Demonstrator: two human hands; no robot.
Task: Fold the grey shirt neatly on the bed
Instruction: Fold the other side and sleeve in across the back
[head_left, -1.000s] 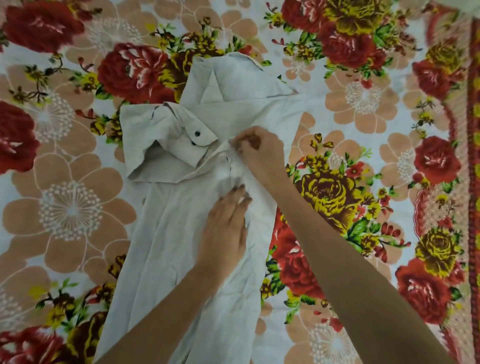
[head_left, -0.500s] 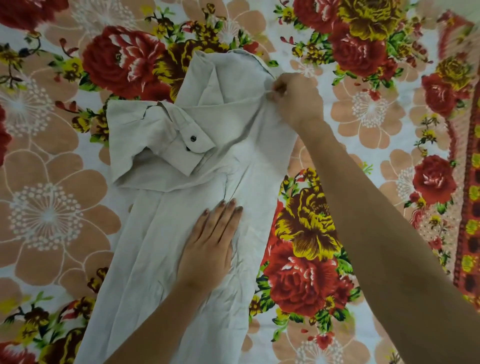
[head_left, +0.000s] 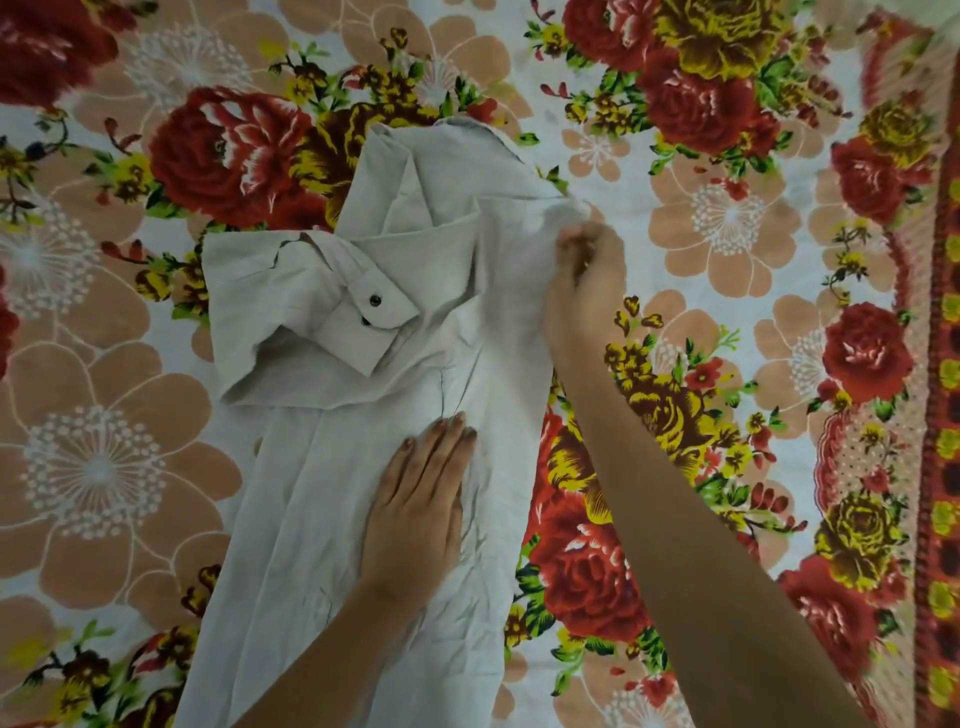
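Grey shirt (head_left: 306, 545) is lying lengthwise on the flowered bed (head_left: 727, 218), collar end away from the person, one sleeve (head_left: 291, 312) already folded across its upper part; the left hand (head_left: 415, 509) is pressing flat, fingers straight, on the middle of the cloth; the right hand (head_left: 587, 280) is pinching the right shoulder edge. The step in hand seems to be squaring the right side; next, I judge, that edge is needing a fold inward, with the flat hand pinning the cloth against sliding.
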